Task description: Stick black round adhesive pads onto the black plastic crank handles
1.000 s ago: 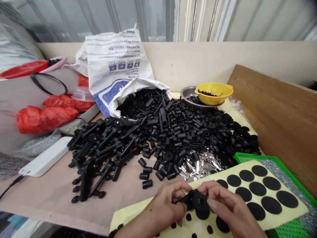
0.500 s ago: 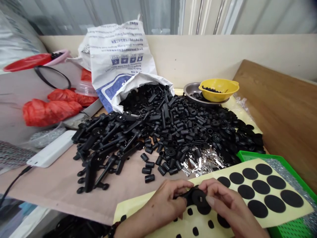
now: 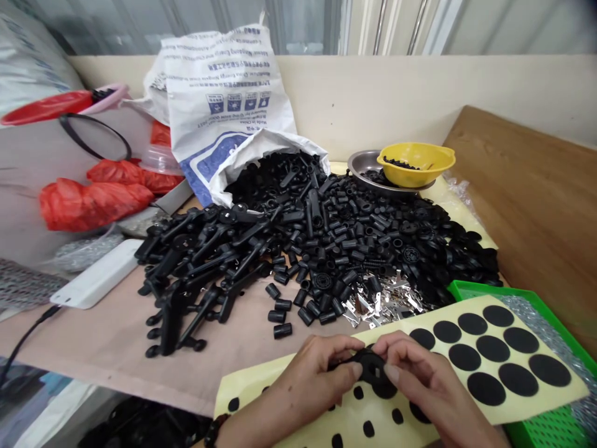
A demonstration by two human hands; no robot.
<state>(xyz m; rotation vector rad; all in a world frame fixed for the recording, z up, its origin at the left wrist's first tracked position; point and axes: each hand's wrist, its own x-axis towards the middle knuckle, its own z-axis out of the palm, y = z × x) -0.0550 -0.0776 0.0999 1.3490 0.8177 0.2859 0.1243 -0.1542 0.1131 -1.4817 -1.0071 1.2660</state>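
Between both hands, over a yellowish sheet point(image 3: 254, 398), is a black plastic part point(image 3: 373, 368) with a round end and a small slot in it. My left hand point(image 3: 321, 370) grips it from the left, thumb lying on the round end. On the other side my right hand point(image 3: 415, 379) pinches the rim with thumb and fingers. Part of the piece is hidden behind the fingers. Black round stickers point(image 3: 485, 388) lie in rows on the sheet's right half, with small black spots on its left half. Beyond the hands lie small silvery metal clips point(image 3: 385, 302).
Black plastic parts point(image 3: 345, 230) spill from a white sack point(image 3: 228, 81); assembled black pieces point(image 3: 200, 267) lie to the left. A yellow basket point(image 3: 415, 165) rests on a metal bowl point(image 3: 361, 160) at the back. A green tray point(image 3: 550, 429) is at right, a white power strip point(image 3: 96, 277) at left.
My left thumb has slid right onto the round end of the black part, which is tipped slightly differently. My right hand keeps its pinch. The whole view has shifted slightly.
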